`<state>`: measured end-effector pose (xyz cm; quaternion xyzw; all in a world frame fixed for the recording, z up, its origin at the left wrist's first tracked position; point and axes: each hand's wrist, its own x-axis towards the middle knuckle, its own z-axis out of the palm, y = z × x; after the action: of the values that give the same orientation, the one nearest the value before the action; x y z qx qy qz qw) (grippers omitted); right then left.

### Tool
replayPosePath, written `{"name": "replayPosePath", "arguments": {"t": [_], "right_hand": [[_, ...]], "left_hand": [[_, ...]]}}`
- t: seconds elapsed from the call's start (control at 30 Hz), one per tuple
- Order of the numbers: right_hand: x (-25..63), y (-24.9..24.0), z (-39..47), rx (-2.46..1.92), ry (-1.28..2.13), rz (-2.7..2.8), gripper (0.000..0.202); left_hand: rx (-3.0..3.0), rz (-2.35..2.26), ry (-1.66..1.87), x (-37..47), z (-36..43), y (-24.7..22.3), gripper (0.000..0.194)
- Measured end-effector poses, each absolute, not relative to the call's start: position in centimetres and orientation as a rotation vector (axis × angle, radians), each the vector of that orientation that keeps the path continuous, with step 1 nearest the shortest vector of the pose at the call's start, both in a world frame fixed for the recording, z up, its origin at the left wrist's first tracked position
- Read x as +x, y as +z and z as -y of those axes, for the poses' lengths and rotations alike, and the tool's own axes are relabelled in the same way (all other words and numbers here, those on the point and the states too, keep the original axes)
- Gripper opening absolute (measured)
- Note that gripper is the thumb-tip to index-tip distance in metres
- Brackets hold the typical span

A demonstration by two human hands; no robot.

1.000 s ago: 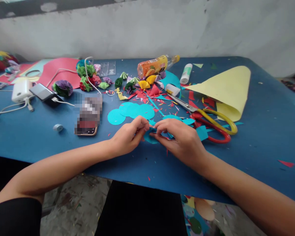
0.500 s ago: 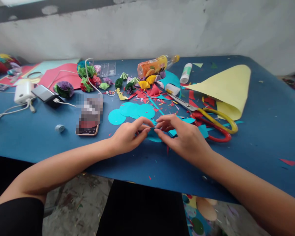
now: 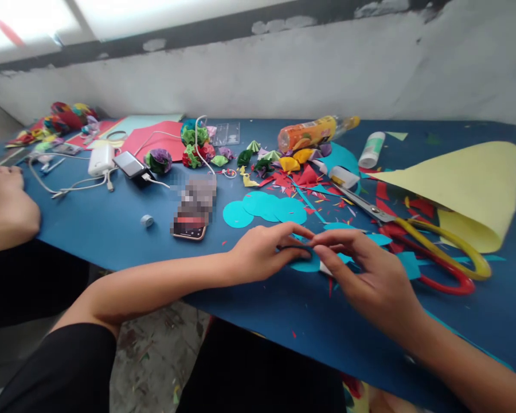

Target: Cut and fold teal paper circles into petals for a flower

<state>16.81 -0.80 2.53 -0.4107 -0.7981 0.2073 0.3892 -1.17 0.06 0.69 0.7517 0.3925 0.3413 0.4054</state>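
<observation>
A co-worker's hand (image 3: 6,186) has been brought into view at left; blue paper (image 3: 294,248) is pinched by left fingers (image 3: 287,230) and right fingers (image 3: 341,236) above the blue worktop (image 3: 258,304), below a grey wall (image 3: 223,86).

Matt paper, metal and plastic around the scissors (image 3: 374,210).
The scissors pair smooth, shiny metal blades with glossy plastic handles; right of and behind them, the curled sheet (image 3: 460,183) is smooth, matt paper. Left of them, the discs (image 3: 262,205) and the pinched piece (image 3: 305,265) are smooth, matt paper, while the flowers (image 3: 195,136), farther left, are ruffled paper. Behind them lie the bottle (image 3: 307,134), clear glossy plastic, and the tube (image 3: 372,150), smooth plastic. The table (image 3: 249,312) beneath looks smooth with a faint sheen; the wall (image 3: 223,80) beyond is matt and uneven.
</observation>
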Motion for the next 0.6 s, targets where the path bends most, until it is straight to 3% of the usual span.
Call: {"name": "replayPosePath", "arguments": {"t": [0.13,0.33,0.6], "right_hand": [[16.7,2.8,0.2,-1.172,0.834,1.834,0.023],[16.3,2.4,-0.5,-1.211,1.116,1.705,0.041],[16.3,2.6,-0.2,-1.210,1.204,1.634,0.039]], "left_hand": [[1.693,-0.936,1.030,-1.1,-0.1,1.0,0.011],[1.549,-0.855,1.209,-1.2,-0.5,1.1,0.009],[1.247,-0.733,1.253,-0.8,-0.5,0.6,0.013]]}}
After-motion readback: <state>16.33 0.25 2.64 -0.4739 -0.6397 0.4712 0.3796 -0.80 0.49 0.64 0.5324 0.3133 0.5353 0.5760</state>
